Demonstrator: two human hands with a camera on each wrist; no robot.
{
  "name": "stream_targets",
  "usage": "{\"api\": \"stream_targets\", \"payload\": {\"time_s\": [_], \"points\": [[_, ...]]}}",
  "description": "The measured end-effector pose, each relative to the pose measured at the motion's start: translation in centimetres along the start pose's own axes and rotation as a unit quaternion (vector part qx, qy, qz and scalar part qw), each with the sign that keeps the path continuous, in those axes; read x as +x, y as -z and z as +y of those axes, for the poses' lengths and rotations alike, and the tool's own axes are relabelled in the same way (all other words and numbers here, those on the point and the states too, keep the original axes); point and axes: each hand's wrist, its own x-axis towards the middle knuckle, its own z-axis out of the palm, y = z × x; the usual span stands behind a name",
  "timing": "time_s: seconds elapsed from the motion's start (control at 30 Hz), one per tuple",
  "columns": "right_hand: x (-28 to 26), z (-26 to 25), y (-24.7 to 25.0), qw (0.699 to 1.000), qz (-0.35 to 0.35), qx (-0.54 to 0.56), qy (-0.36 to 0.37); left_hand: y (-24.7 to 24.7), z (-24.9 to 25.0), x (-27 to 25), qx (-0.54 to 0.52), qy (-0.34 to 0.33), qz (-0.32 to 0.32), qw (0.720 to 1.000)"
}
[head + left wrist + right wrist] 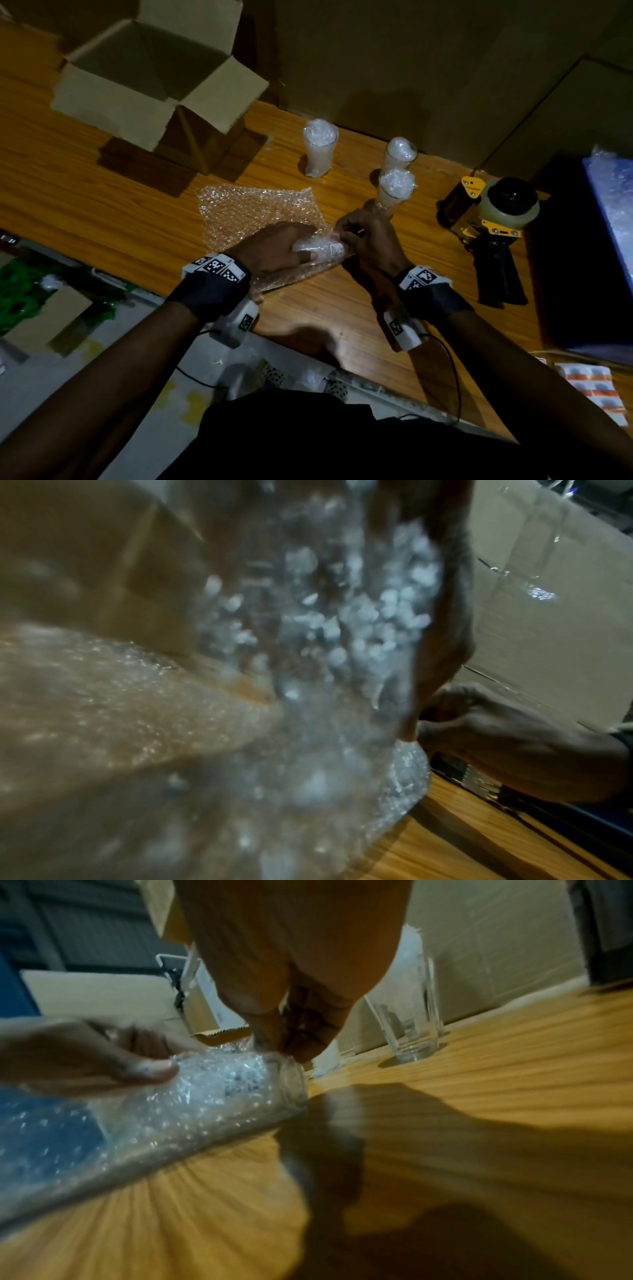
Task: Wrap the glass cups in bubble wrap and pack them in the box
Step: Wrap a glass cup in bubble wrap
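Observation:
A glass cup (325, 250) stuffed with bubble wrap lies on its side on a bubble wrap sheet (253, 212) near the table's front edge. My left hand (299, 251) grips the cup from above, its thumb pressing on the cup (240, 1085). My right hand (346, 236) is at the cup's right end, its bunched fingertips (274, 1039) pinching the sheet's edge there. Three more stuffed cups stand behind: one at the left (320, 147) and two at the right (399, 154) (394, 192). The open cardboard box (102, 89) sits at the back left. In the left wrist view the sheet (308, 642) fills the frame.
A yellow and black tape dispenser (493, 222) lies to the right of my right hand. A dark blue block (582, 257) with more bubble wrap on it stands at the far right. Large closed cartons (411, 68) line the back of the wooden table (102, 192).

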Motion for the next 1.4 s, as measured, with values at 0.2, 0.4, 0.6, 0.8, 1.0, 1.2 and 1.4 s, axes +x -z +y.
{"api": "stream_targets", "payload": {"time_s": [0.2,0.4,0.6,0.8,1.0,1.2,1.4], "points": [[-0.3,1.1,1.3,0.986,-0.135,-0.06,0.077,0.9,-0.3,0.6,-0.073,0.02,-0.036,0.996],[-0.4,1.9,1.5,0.97,-0.173,-0.157,0.073,3.5,0.0,0.8,-0.002,0.021,-0.087,0.996],[0.3,1.8,1.3,0.97,-0.166,-0.157,0.082,7.0,2.4,-2.8,0.267,-0.008,0.055,0.962],[0.7,1.4,1.5,0.969,-0.192,-0.134,0.074,0.5,5.5,-3.8,0.316,-0.022,-0.024,0.948],[-0.3,1.6,2.4,0.97,-0.206,-0.122,0.046,-2.8,4.0,-2.7,0.328,-0.004,0.008,0.945],[-1.2,1.9,2.6,0.974,-0.213,-0.079,-0.002,-2.0,1.9,-1.1,0.266,-0.078,0.076,0.958],[-1.8,2.1,2.0,0.984,-0.162,-0.05,-0.049,-1.1,0.5,0.4,0.215,-0.104,0.081,0.968]]}}
